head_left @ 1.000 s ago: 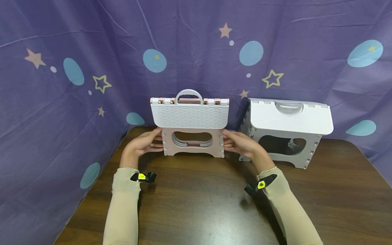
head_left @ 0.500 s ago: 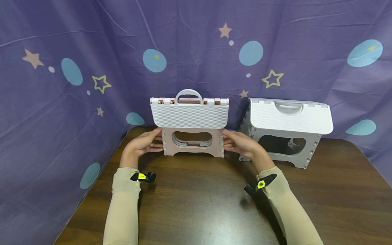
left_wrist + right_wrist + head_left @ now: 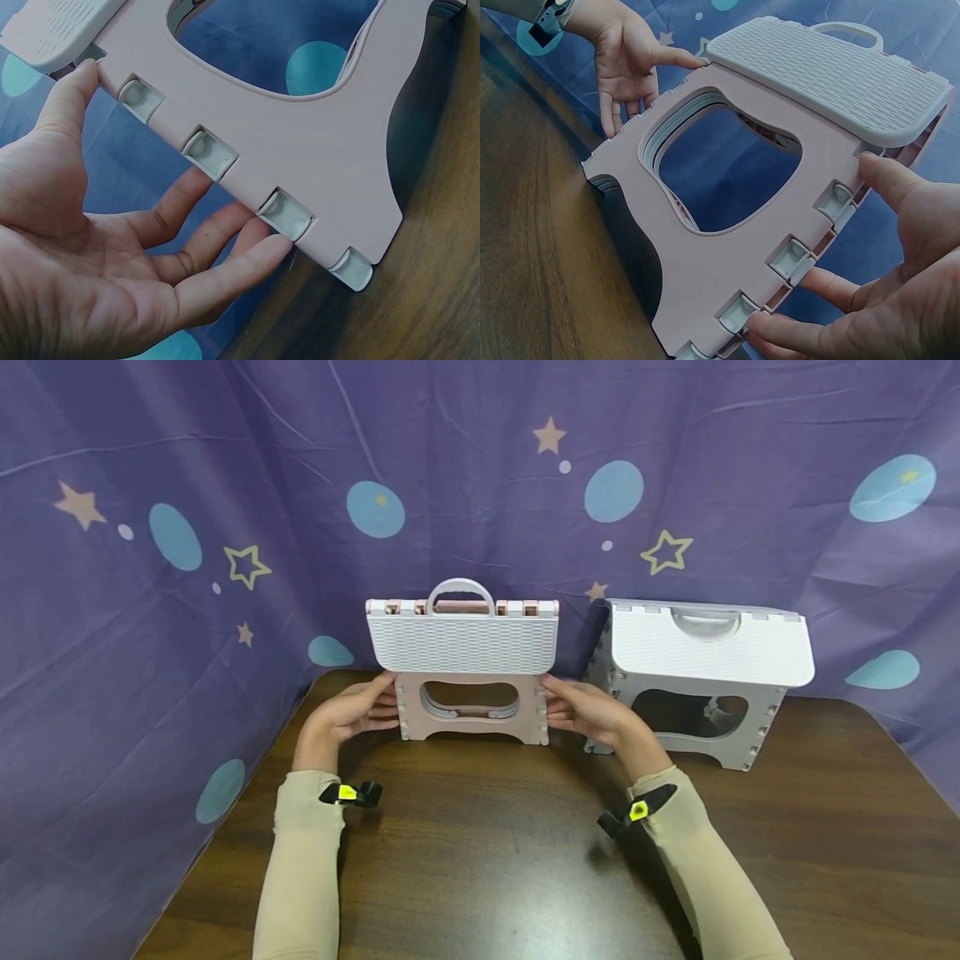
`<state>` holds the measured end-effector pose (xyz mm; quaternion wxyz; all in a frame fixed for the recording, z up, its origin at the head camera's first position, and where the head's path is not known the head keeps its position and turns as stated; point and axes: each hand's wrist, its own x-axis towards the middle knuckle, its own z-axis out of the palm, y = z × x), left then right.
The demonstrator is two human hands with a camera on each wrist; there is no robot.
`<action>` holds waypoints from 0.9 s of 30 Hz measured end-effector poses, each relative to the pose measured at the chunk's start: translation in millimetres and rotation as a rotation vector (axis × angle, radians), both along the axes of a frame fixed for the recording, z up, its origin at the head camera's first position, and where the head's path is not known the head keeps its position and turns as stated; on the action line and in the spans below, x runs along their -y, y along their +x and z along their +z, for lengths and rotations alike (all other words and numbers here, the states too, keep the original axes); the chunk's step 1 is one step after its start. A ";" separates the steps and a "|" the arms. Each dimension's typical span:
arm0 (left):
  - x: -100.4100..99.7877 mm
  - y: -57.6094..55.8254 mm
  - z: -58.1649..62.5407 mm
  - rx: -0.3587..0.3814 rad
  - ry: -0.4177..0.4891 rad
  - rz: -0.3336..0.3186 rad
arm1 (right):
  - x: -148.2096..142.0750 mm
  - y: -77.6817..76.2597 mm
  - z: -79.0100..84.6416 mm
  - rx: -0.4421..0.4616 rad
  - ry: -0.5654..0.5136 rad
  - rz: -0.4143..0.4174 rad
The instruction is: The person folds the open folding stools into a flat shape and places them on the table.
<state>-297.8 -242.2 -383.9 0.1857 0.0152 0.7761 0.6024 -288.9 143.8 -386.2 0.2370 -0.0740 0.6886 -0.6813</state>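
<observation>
A pink folding step stool [image 3: 472, 708] stands upright at the back of the table, its white woven-pattern top panel [image 3: 465, 643] hanging down in front and its carry handle raised. My left hand [image 3: 356, 708] holds the stool's left side edge, thumb just under the panel's corner. In the left wrist view, the fingers [image 3: 259, 262] of that hand lie along the hinged edge, some tips hidden behind it. On the opposite side, my right hand [image 3: 585, 710] holds the edge likewise; its thumb [image 3: 889, 172] rests at the upper corner and its fingers lie against the hinges [image 3: 739, 311].
A grey folding stool [image 3: 705, 739] with a white top stands to the right, close behind my right hand. The wooden table [image 3: 480, 852] ends at a purple curtain [image 3: 487, 485] with stars and blue dots. Both wrists wear black straps [image 3: 352, 793].
Both hands keep the same hold on the pink step stool. The head view has shifted very slightly; the stools stay in place.
</observation>
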 end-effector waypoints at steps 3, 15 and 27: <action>-0.1 0.9 0.2 -0.008 0.013 -0.002 | 0.3 0.3 0.0 0.001 0.000 -0.005; -1.3 3.3 1.2 -0.012 0.017 0.003 | -0.5 -0.1 -2.1 0.002 -0.007 -0.009; -2.7 3.7 1.4 -0.007 0.026 0.015 | 0.6 -0.6 -2.3 0.015 -0.026 -0.017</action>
